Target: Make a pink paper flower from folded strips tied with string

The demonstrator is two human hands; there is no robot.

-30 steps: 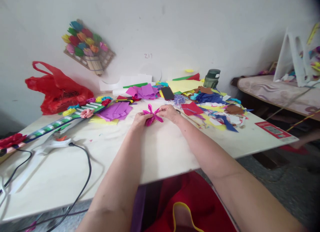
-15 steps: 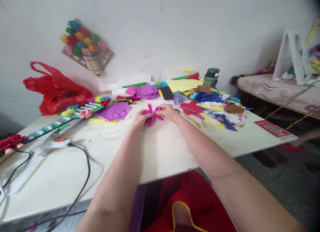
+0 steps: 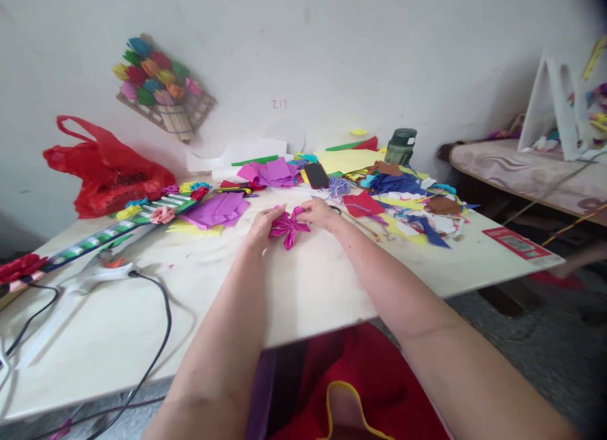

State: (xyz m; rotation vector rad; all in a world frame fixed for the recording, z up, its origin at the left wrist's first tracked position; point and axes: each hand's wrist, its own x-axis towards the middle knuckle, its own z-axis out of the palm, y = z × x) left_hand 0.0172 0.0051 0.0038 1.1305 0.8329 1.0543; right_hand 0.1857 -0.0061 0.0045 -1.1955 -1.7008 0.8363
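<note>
Head cam: magenta flower (image 3: 289,229) btwn L hand (image 3: 263,225) & R hand (image 3: 318,213), on wearer's side of phone (image 3: 316,176). L pinching one edge, R clamped on petal nearest phone. Arms stretched fwd, angled inward.

Bright pink paper flower (image 3: 289,229), creamy white table (image 3: 322,288), red plastic bag (image 3: 111,171) with black writing, purple paper sheets (image 3: 219,210), green and white striped strip (image 3: 102,239), dark green bottle (image 3: 401,148), light purple yarn (image 3: 338,187), pale pink cover (image 3: 502,165) with curly swirls, red clothing (image 3: 379,364) with yellow edge
</note>
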